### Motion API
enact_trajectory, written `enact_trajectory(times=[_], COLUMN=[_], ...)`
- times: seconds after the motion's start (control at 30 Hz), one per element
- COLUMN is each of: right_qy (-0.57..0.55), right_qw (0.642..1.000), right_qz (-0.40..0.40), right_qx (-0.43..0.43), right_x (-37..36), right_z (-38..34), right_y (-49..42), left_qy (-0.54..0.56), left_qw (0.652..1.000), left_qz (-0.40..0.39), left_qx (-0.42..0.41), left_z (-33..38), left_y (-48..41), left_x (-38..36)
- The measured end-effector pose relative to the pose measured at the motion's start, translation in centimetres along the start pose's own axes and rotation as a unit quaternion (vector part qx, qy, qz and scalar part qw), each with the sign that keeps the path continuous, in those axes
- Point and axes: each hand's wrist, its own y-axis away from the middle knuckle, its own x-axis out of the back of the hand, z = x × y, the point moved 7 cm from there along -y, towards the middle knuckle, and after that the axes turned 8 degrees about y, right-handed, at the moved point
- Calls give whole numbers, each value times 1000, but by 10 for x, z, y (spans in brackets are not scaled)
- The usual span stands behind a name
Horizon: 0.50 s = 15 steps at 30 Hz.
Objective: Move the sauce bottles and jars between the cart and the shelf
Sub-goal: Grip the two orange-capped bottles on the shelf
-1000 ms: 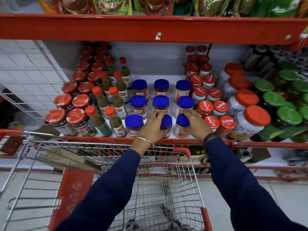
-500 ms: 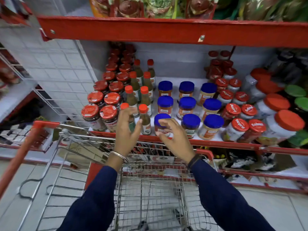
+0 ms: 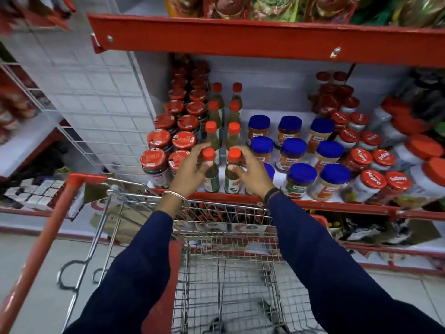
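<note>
Two rows of green sauce bottles with red caps stand on the shelf [image 3: 337, 205]. My left hand [image 3: 189, 171] wraps around the neck of the front left bottle [image 3: 212, 180], thumb under its cap. My right hand [image 3: 251, 173] holds the neck of the front right bottle [image 3: 232, 180] the same way. Both bottles stand upright at the shelf's front edge. The wire cart [image 3: 228, 273] is right below my arms, and what I see of its basket holds nothing.
Blue-lidded jars [image 3: 302, 174] stand to the right of the bottles, with dark jars with red lids [image 3: 156, 158] on the left. Further right are red-lidded white jars [image 3: 373, 180]. A red upper shelf [image 3: 265, 42] overhangs. A white wire grid panel [image 3: 96, 100] closes the left side.
Both hands left the blue-lidded jars, moved left along the shelf front and closed on the two front green bottles. The view swung left with them.
</note>
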Motion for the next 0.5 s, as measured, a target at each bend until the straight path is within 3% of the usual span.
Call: enact_trajectory(times=[0.3,0.5], right_qy=[20,29], right_qw=[999,999], right_qz=[43,45], right_qx=[7,1], right_x=[3,3], right_z=[-6,-4], right_y=[1,-1], left_qy=[-108,-107], left_qw=[991,989], left_qz=[78,87], left_qx=[-35,-44], left_z=[9,10], left_y=[1,2], left_x=[8,3])
